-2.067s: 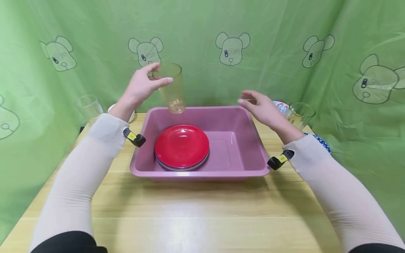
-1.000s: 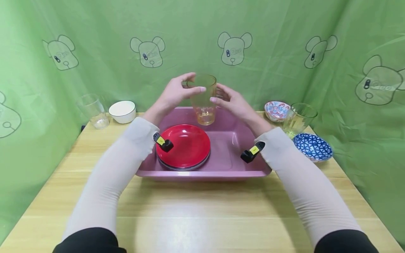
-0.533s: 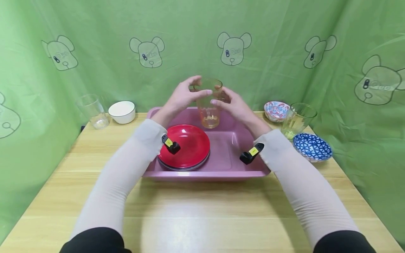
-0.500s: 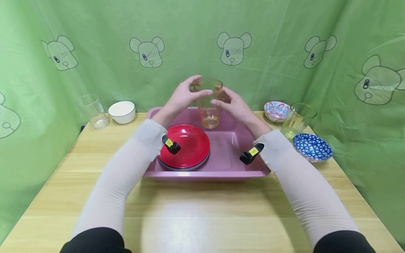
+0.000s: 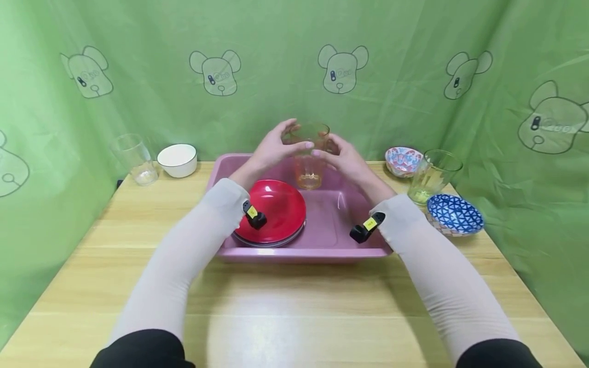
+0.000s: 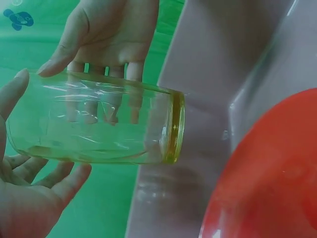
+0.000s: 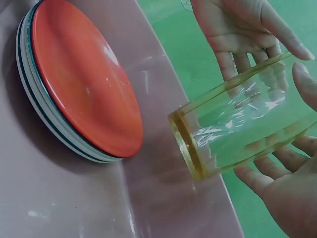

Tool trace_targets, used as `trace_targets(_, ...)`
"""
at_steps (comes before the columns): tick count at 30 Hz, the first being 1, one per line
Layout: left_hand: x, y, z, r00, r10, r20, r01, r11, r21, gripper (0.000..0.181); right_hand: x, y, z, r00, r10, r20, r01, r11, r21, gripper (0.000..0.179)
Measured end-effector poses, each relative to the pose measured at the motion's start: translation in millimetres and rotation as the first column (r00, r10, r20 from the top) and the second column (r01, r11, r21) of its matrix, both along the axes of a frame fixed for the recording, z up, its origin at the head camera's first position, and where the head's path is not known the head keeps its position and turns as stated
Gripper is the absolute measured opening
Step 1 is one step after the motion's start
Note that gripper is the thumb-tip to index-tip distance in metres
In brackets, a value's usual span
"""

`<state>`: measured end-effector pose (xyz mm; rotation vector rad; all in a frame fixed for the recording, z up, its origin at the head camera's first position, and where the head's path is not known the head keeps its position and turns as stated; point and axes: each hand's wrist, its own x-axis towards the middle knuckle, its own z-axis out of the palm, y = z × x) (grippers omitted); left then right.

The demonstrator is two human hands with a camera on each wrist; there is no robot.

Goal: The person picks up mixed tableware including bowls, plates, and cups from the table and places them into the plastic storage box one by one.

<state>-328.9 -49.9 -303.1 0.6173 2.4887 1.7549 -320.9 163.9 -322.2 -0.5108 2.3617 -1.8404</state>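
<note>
A tall amber see-through tumbler (image 5: 309, 171) is held upright between both hands over the back part of a pink plastic basin (image 5: 303, 254). My left hand (image 5: 275, 148) grips it near the rim from the left, thumb across the near side. From the right, my right hand (image 5: 346, 161) holds it with thumb and fingers, its thumb tip close to the left one. The wrist views show fingers curved around the tumbler's far side, with its thick base (image 7: 188, 144) free of the hands. Inside the basin, a red plate (image 5: 280, 212) tops a small stack of plates, partly behind the left sleeve.
Left of the basin stand a clear glass (image 5: 136, 159) and a white bowl (image 5: 177, 161). To the right are a floral bowl (image 5: 403, 162), a greenish glass (image 5: 434, 178) and a blue-patterned dish (image 5: 454, 214). A green curtain (image 5: 276, 30) hangs close behind the table.
The left hand has carried the tumbler rightward and lower over the basin. The right hand has come in from the right and taken hold of it too. The plates stay put.
</note>
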Motion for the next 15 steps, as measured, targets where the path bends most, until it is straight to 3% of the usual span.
trace_targets(6, -4.1, 4.3, -11.0, 0.998, 0.029, 0.049, -0.028, 0.999, -0.021, 0.087, -2.0, 2.0, -4.2, 0.999, 0.004, 0.048, -0.004, 1.0, -0.013, 0.066)
trace_targets(13, -8.8, 7.1, -23.1, 0.999, 0.019, 0.048, -0.017, 0.999, -0.043, 0.083, -1.9, 4.2, -5.5, 0.994, 0.015, 0.112, -0.012, 0.999, -0.032, 0.069)
trace_targets(15, -8.6, 7.7, -25.8, 0.999, 0.019, 0.038, -0.017, 0.998, -0.059, 0.083, -2.5, 5.7, -6.3, 0.994, 0.011, 0.108, -0.013, 1.0, 0.01, 0.07)
